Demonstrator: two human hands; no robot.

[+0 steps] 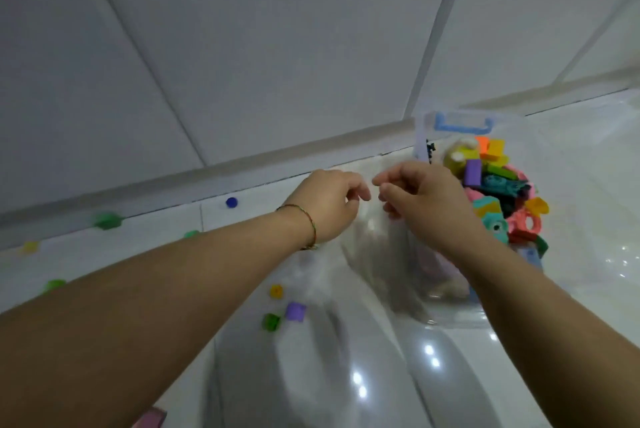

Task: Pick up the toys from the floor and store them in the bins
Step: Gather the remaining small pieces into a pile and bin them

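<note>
Left hand [330, 205] and right hand [427, 200] close together above the glossy floor [588, 202], almost fingertip to fingertip, just left of the clear plastic bin [420, 145]. Left fingers loosely curled, nothing seen in them. Right forefinger and thumb drawn near each other; pinching something or not, impossible to tell through the blur.

Bin heaped with coloured toy blocks [498, 192], its blue handle [464, 124] at the far end, its open top just beside the right hand.

Nearest loose toys on the tiles: a yellow piece [276, 291], a purple block [295, 311] and a green block [270, 322]. All three clustered nearer the viewer, down and left of both hands, just beside the left forearm. Farther off along the wall, a blue piece [231, 202] and a green piece [107, 220].

Probably a job for the left hand: closer to that cluster, then a carry rightward to the bin.
</note>
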